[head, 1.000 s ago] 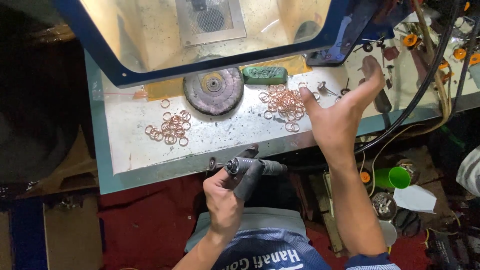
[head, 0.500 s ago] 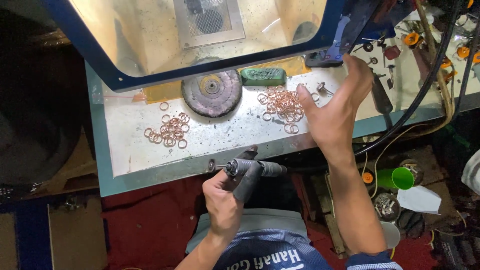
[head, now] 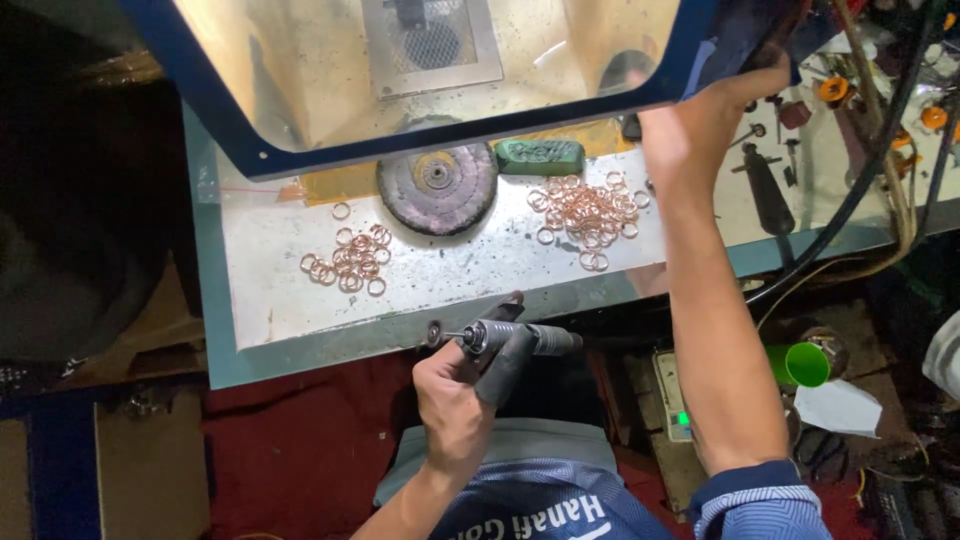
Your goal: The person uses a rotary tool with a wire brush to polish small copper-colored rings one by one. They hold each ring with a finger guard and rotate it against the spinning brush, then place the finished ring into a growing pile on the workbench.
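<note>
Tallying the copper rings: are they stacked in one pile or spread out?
Spread out: the copper rings lie loose in two flat clusters, the smaller cluster left of the buffing wheel.

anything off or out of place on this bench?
Nothing looks damaged or spilled. The copper rings lie in two loose piles, a small one left of the buffing wheel and a bigger one to its right. Left hand holds the rotary handpiece; right hand is up at the blue frame.

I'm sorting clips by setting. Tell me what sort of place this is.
Probably a small jewellery or metal-polishing workbench. A cloth buffing wheel lies by a green compound bar, copper-coloured rings sit in heaps on the metal worktop, and the left hand holds a rotary handpiece.
</note>
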